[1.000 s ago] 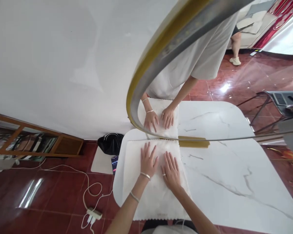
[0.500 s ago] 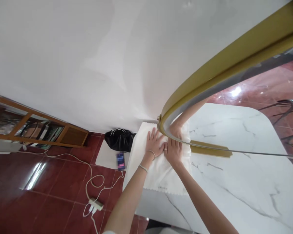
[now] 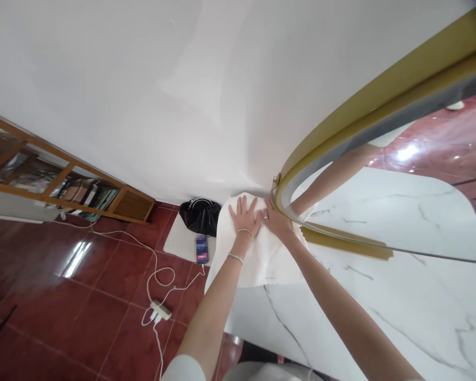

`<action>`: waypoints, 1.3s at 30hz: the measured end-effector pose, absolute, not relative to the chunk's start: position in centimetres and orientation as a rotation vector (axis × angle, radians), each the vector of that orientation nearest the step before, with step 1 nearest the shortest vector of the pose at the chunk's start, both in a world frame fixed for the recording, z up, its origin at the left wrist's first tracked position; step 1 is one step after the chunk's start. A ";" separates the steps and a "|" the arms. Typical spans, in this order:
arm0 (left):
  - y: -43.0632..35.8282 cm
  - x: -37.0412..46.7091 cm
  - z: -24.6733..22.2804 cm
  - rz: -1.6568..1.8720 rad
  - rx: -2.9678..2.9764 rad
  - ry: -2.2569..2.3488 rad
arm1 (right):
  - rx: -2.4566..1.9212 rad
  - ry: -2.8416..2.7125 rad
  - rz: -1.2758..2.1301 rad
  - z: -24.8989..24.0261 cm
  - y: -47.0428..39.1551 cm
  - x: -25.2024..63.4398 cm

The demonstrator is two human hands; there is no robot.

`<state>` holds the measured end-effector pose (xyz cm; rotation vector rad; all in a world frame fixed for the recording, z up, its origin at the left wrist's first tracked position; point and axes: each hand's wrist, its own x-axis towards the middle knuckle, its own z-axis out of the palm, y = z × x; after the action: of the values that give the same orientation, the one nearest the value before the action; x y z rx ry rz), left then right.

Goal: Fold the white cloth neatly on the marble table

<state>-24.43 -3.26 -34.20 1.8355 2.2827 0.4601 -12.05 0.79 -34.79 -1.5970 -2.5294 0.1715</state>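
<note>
A white cloth with a scalloped edge is spread over the left end of a white marbled table. My left hand presses flat on the cloth near the wall, its fingers spread apart. Beside it, my right hand also rests on the cloth, with a ring on one finger. Its fingertips are partly hidden behind the lower end of a gold-framed mirror, which reflects an arm and the tabletop. Bracelets circle my left wrist.
A black bag and a phone with a plugged-in cable lie on a pale surface left of the table. On the red tiled floor sits a power strip. A wooden cabinet stands along the white wall.
Both hands have slid over the cloth toward the wall, and the cloth's near edge has shifted the same way. My right hand now reaches close under the mirror frame. The view has shifted slightly.
</note>
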 end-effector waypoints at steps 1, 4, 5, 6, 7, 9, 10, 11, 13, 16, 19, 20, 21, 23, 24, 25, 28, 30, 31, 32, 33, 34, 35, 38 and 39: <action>-4.1 -24.9 -34.1 0.464 1.826 2.298 | -1.552 -2.535 0.173 -34.8 0.7 -12.2; -8.0 -25.9 -34.0 0.453 1.814 2.342 | -1.397 -2.546 0.159 -34.8 -1.6 -11.8; -9.7 -25.9 -34.0 0.446 1.813 2.360 | -1.349 -2.545 0.148 -34.8 -2.9 -11.4; -11.3 -25.8 -34.1 0.439 1.815 2.374 | -1.313 -2.540 0.136 -34.9 -4.4 -10.9; -12.8 -25.4 -34.1 0.433 1.827 2.377 | -1.292 -2.529 0.120 -34.9 -6.1 -10.2; -14.9 -24.2 -34.3 0.416 1.884 2.342 | -1.323 -2.449 0.064 -35.2 -9.2 -8.6; -15.3 -23.4 -34.3 0.404 1.920 2.310 | -1.367 -2.372 0.023 -35.3 -10.4 -7.8; -15.4 -22.7 -34.3 0.391 1.954 2.277 | -1.410 -2.296 -0.015 -35.5 -11.3 -7.1; -14.5 -21.4 -34.2 0.368 2.008 2.220 | -1.484 -2.171 -0.067 -35.8 -12.2 -6.1; -11.5 -20.8 -33.9 0.351 2.050 2.161 | -1.543 -2.142 -0.056 -35.9 -11.2 -6.0; -8.3 -21.8 -33.7 0.353 2.053 2.148 | -1.626 -2.158 -0.008 -35.5 -8.4 -7.4; -7.4 -22.4 -33.7 0.354 2.044 2.156 | -1.658 -2.172 0.019 -35.3 -7.3 -8.2; -6.6 -23.1 -33.7 0.355 2.033 2.167 | -1.689 -2.191 0.051 -35.1 -6.3 -8.9; -5.6 -24.8 -33.7 0.351 2.004 2.194 | -1.721 -2.243 0.132 -34.9 -4.4 -10.6; -5.5 -25.6 -33.7 0.349 1.981 2.215 | -1.716 -2.269 0.166 -34.8 -3.8 -11.4; -5.7 -26.4 -33.8 0.349 1.952 2.239 | -1.695 -2.283 0.187 -34.8 -3.3 -12.2; -8.5 -28.5 -34.0 0.365 1.904 2.275 | -1.488 -2.324 0.207 -35.1 -3.7 -14.0; -12.0 -29.3 -34.1 0.373 1.958 2.252 | -1.309 -2.383 0.236 -35.2 -5.6 -14.5; -14.2 -29.5 -34.2 0.374 1.997 2.241 | -1.225 -2.423 0.257 -35.2 -6.9 -14.6; -16.4 -29.6 -34.3 0.374 2.032 2.241 | -1.155 -2.462 0.275 -35.1 -8.5 -14.6; -18.7 -29.6 -34.4 0.376 2.054 2.253 | -1.101 -2.491 0.287 -35.0 -10.3 -14.5; -20.8 -29.5 -34.4 0.379 2.061 2.277 | -1.045 -2.518 0.296 -34.8 -12.2 -14.3; -22.9 -29.3 -34.5 0.384 2.056 2.311 | -0.994 -2.544 0.303 -34.5 -14.2 -14.0; -27.5 -28.1 -34.4 0.395 2.021 2.415 | -0.858 -2.655 0.344 -33.8 -19.7 -12.4; -28.5 -27.5 -34.4 0.393 2.012 2.439 | -0.824 -2.698 0.361 -33.6 -21.1 -11.7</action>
<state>-27.54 -28.51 -34.40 2.0118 2.4393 0.3927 -11.70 -21.09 -33.64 -0.8242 -2.6977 0.3607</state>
